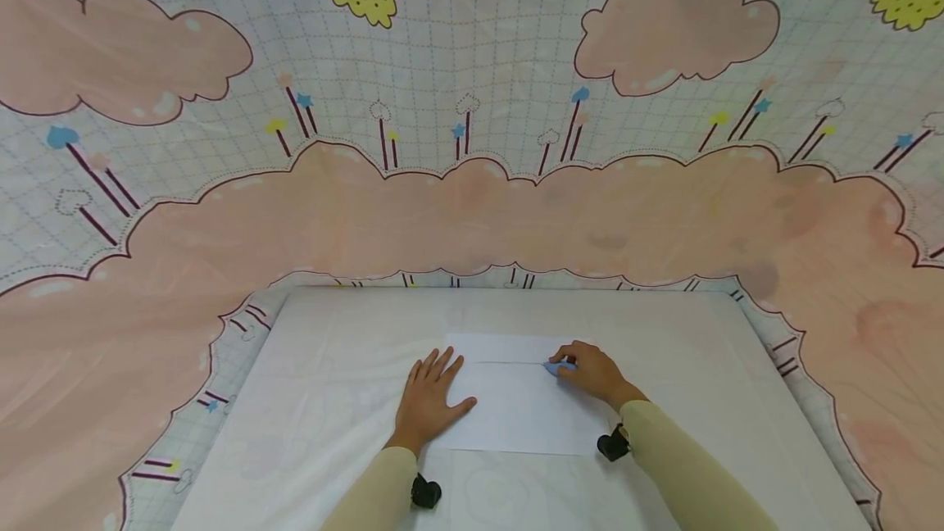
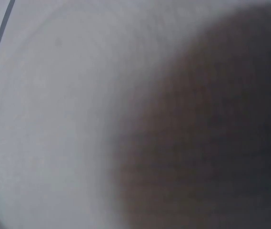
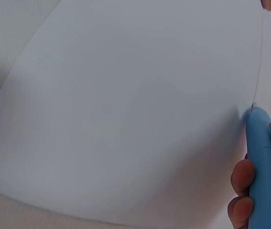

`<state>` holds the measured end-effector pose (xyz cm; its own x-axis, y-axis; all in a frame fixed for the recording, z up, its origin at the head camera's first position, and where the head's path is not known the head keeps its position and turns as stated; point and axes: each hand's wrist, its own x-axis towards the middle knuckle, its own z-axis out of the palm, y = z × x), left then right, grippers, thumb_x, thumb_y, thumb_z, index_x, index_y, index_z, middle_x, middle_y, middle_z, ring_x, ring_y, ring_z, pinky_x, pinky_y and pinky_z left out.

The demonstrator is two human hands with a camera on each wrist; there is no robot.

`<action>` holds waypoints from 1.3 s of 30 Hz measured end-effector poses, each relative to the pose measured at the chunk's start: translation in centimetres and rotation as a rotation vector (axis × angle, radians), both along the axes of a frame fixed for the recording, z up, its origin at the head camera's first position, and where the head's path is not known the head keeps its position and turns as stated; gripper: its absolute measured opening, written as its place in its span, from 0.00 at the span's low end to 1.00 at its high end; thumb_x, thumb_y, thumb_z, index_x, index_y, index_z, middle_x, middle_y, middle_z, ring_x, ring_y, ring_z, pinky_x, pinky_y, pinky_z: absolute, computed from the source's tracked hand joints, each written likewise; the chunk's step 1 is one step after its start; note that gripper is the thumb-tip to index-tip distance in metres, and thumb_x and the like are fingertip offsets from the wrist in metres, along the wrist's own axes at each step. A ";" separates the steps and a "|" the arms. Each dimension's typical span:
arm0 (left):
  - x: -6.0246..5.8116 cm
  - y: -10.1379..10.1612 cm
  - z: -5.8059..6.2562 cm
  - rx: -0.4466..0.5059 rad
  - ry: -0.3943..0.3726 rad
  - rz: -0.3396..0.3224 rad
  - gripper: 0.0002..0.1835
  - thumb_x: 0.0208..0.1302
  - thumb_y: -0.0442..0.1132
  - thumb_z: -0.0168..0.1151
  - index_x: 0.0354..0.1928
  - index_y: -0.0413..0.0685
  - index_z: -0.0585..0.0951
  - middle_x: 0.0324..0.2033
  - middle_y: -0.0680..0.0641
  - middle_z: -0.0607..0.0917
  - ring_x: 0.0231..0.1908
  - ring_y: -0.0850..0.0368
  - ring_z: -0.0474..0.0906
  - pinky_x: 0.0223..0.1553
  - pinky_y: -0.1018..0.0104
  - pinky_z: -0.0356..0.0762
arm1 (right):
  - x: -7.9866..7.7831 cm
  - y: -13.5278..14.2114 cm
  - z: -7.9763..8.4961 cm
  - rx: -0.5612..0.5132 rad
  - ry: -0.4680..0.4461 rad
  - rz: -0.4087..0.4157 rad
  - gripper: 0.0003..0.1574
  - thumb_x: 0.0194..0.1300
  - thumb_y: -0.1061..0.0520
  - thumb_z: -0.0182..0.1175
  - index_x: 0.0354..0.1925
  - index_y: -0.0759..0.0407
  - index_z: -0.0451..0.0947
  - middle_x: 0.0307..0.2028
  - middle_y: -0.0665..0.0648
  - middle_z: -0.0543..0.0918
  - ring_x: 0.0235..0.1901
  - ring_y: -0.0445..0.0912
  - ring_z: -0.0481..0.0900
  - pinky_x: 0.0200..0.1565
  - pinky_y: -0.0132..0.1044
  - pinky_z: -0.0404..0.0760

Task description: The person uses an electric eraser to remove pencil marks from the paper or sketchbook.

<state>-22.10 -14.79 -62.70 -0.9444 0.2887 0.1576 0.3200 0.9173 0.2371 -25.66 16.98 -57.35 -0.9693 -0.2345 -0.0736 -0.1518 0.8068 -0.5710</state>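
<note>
A white sheet of paper (image 1: 524, 416) lies on the white-covered table. Across its upper part runs a thin line, like a slit, ending at the tip of a blue utility knife (image 3: 264, 162). My right hand (image 1: 599, 371) grips the knife at the sheet's upper right, thumb on one side and fingers curled round the other. The small tip touches the paper in the right wrist view. Spread flat, my left hand (image 1: 428, 404) rests on the sheet's left edge. A dark blur fills much of the left wrist view and hides that hand.
White cloth covers the table (image 1: 324, 400). Below the sheet lies a pale, see-through rectangle (image 1: 524, 490) with faint markings. Behind the table hangs a patterned cloth (image 1: 472, 220) with clouds. A black wrist camera (image 1: 614, 442) sits by the right sleeve, another (image 1: 425, 492) by the left.
</note>
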 end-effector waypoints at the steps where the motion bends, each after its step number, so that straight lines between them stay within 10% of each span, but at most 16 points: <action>1: 0.0 0.0 0.0 0.000 0.000 0.001 0.43 0.60 0.72 0.53 0.73 0.58 0.66 0.75 0.51 0.61 0.75 0.48 0.52 0.73 0.43 0.50 | 0.0 0.1 0.0 0.000 0.007 0.000 0.09 0.60 0.59 0.65 0.41 0.50 0.86 0.37 0.48 0.82 0.37 0.44 0.74 0.43 0.43 0.78; 39: -0.1 0.0 -0.2 -0.007 -0.016 0.008 0.44 0.60 0.73 0.52 0.74 0.60 0.65 0.75 0.53 0.60 0.76 0.49 0.50 0.74 0.44 0.48 | -0.4 0.1 0.1 0.003 -0.018 -0.006 0.10 0.59 0.58 0.65 0.41 0.50 0.87 0.36 0.48 0.82 0.35 0.43 0.74 0.39 0.39 0.76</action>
